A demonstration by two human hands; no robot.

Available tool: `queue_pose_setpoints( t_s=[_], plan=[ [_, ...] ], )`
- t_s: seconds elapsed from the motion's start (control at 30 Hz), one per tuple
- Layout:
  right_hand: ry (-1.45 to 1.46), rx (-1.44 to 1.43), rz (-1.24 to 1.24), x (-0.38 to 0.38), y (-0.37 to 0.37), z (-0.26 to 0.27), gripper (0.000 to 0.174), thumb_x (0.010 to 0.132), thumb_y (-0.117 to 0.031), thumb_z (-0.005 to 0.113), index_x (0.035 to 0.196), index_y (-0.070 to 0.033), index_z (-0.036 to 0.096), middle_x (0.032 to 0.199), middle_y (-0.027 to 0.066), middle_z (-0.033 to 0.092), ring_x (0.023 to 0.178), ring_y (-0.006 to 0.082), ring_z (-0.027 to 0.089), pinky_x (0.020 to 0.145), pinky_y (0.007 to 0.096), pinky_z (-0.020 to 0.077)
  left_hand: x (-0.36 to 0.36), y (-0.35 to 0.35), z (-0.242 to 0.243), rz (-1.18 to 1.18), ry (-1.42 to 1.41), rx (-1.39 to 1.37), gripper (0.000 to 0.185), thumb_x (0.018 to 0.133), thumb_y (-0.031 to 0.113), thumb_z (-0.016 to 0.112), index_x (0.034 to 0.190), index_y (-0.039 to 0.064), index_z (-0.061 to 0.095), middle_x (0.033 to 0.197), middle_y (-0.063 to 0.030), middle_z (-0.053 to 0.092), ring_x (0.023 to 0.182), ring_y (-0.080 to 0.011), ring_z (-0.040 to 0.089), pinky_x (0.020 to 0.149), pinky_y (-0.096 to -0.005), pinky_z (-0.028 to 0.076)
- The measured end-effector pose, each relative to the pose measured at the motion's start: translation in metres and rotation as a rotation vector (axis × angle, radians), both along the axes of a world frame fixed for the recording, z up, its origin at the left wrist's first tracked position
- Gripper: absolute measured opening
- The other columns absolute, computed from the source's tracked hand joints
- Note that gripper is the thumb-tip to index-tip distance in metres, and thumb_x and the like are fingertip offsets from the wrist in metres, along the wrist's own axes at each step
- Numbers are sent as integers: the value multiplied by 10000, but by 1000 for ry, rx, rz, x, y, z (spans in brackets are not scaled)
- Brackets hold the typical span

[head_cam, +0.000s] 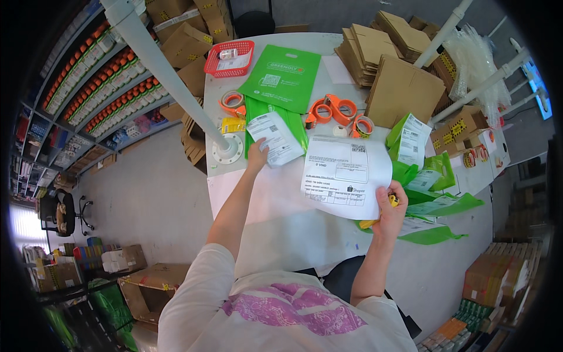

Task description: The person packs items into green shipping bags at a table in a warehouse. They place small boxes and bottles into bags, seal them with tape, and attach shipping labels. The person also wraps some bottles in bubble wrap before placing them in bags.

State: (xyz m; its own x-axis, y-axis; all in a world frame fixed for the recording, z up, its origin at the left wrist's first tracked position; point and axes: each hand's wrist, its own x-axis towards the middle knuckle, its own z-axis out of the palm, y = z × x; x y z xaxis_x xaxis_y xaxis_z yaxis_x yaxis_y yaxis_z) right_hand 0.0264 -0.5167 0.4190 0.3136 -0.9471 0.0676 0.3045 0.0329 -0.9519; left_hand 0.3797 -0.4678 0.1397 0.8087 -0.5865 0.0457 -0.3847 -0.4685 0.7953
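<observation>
My right hand [390, 207] holds the right edge of a printed paper sheet [343, 176] and also a yellow-handled tool [368, 223], perhaps a utility knife. The sheet is raised over the white table [272, 233] and curls slightly. My left hand [257, 155] reaches to the left edge of a white package with a printed label [276, 140], which lies on a stack of green bags [250, 108]; whether the fingers grip it is unclear. Behind it lies a flat green bag with a cut-out handle [286, 77]. Orange tape dispensers [341, 110] stand right of the bags.
A red plastic basket [250, 55] with a bottle stands at the back left. Folded cardboard boxes [404, 90] are stacked at the back right. Labelled green parcels [433, 204] lie to the right. A white pole [176, 79] rises from a round base on the table's left.
</observation>
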Motion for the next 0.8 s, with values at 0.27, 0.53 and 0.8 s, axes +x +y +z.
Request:
queue_pose_setpoints(
  t_s=[0.27,0.53,0.8],
  plan=[
    [47,154,3,26,5,-18,137,826,-16,682,949,18,631,752,-35,532,677,37,482,616,177,400,-84,65,199,-421,940,-483,507,954,418,477,1269,24,526,1075,-144,619,1061,-201,562,929,-338,427],
    [148,59,302,93,42,-56,155,818,-17,689,955,25,630,720,-39,521,669,33,470,597,184,390,-85,157,251,-278,503,-460,262,842,8,635,1102,15,611,845,-35,642,647,-57,586,580,-195,442],
    [872,-160,539,97,64,-244,366,793,-168,723,1054,5,535,827,102,572,740,242,575,681,336,466,-79,229,22,-31,460,-92,172,780,-20,660,932,57,678,734,-42,627,613,-98,569,567,-246,458]
  ],
)
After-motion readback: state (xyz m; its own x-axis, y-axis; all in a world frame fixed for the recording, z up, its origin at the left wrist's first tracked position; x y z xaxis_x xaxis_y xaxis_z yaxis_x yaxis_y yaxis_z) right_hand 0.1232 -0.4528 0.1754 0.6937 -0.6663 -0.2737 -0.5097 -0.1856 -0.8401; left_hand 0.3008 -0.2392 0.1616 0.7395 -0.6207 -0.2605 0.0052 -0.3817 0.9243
